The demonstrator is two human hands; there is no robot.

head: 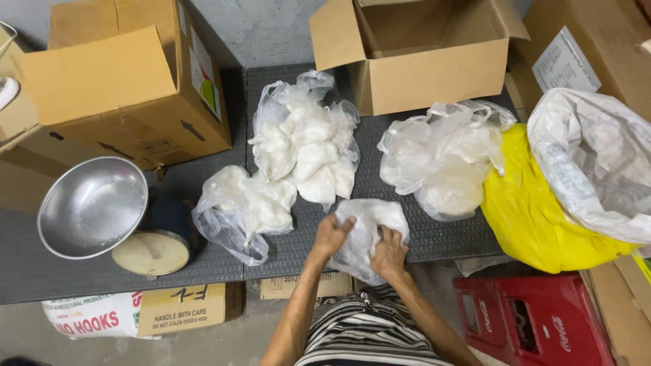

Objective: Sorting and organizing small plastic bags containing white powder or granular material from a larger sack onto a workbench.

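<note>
Both hands grip a small clear plastic bag of white powder (366, 234) at the near edge of the dark woven table (434, 237): the left hand (330, 237) clenches its left side, the right hand (388, 252) pinches its lower right. This looks like the gathering-and-closing step; the next move would call for twisting the loose plastic between the fingers, well short of the filled bags (305, 152) beyond the fingertips.

A dark woven table (434, 237) spans the middle of the frame. A grey concrete wall (271, 30) shows at top centre, a grey floor (244, 335) at bottom left.
</note>
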